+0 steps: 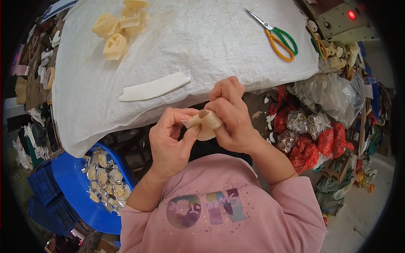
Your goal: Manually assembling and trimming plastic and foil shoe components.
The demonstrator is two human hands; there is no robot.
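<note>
My left hand (171,141) pinches one end of a cream curled strip (212,121) in front of my chest, with a small white edge sticking out by its thumb. The fingers of my right hand (238,122) are closed on the strip's other side, where it bends round into a loop. Both hands are just off the near edge of the cloth-covered table. A small stack of curved white strips (154,87) lies on the table beyond my left hand. Farther off at the right rest scissors (278,40) with one green and one orange handle.
Several cream looped pieces (116,46) sit at the table's far left on the white woven sheet (202,38). A blue basin (71,177) of small metal-and-cream parts stands lower left, beside blue crates (44,181). Red plastic bags (306,152) and clear bags lie at the right.
</note>
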